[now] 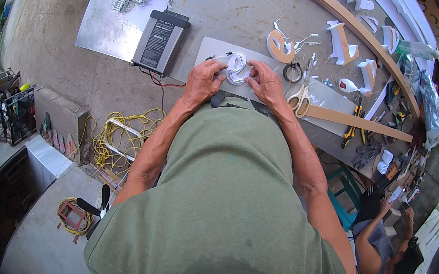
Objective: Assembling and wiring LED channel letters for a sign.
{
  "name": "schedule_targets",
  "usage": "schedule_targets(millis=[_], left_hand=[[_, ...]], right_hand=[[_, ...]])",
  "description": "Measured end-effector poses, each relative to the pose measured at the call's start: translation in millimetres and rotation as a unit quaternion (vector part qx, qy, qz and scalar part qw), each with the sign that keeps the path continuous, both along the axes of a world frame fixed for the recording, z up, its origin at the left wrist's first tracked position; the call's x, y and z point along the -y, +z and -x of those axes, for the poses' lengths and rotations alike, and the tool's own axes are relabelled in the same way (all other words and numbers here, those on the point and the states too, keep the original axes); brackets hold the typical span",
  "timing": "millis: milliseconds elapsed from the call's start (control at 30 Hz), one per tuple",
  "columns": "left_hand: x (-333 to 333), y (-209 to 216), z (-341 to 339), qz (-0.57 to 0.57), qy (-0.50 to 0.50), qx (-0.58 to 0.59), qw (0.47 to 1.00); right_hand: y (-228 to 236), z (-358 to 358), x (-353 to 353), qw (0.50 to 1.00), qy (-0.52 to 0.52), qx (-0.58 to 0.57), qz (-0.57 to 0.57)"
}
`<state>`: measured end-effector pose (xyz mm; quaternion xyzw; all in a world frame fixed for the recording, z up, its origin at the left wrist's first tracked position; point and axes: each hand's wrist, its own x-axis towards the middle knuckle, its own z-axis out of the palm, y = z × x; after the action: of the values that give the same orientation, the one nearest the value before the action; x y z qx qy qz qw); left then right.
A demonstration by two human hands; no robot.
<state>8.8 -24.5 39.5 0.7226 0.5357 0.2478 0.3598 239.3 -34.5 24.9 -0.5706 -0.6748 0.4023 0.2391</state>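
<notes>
Head view: left hand (pixel 204 81) and right hand (pixel 267 84) hold a white letter (pixel 231 74); scissors (pixel 300 96) nearby.

The curved white piece (pixel 235 76) looks like smooth plastic, the power unit (pixel 157 43) matt metal; the scissors (pixel 304 89) have pale plastic handles, the shirt (pixel 229 188) is matt cloth, the low block (pixel 59 115) rough concrete

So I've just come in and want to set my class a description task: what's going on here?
A person stands at a cluttered worktable, left grip and right grip at either side of a small white curved piece over a light gray sheet. How firmly it is held isn't clear. Scissors lie to the right; a gray box is at the left.
</notes>
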Motion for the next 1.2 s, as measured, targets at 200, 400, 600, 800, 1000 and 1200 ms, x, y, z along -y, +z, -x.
schedule_targets(millis=[200, 400, 600, 800, 1000, 1200], left_hand=[[-3, 0, -1, 0.022, 0.008, 0.002, 1.000], [-10, 3, -5, 0.145, 0.055, 0.046, 0.987], [-10, 0, -8, 0.185, 0.075, 0.092, 0.975], [-5, -3, -11, 0.221, 0.107, 0.099, 0.964], [-3, -5, -12, 0.233, 0.105, 0.118, 0.959], [-2, 11, -7, 0.095, 0.078, 0.095, 0.988]], right_hand=[[1, -1, -3, 0.999, -0.011, -0.034, 0.036], [0, 3, -6, 0.996, -0.053, -0.067, -0.009], [2, 10, -15, 0.979, -0.070, -0.142, 0.131], [16, 14, -22, 0.939, -0.105, -0.211, 0.252], [3, 14, -17, 0.989, -0.072, -0.073, 0.104], [22, 2, -19, 0.978, -0.110, 0.068, -0.163]])
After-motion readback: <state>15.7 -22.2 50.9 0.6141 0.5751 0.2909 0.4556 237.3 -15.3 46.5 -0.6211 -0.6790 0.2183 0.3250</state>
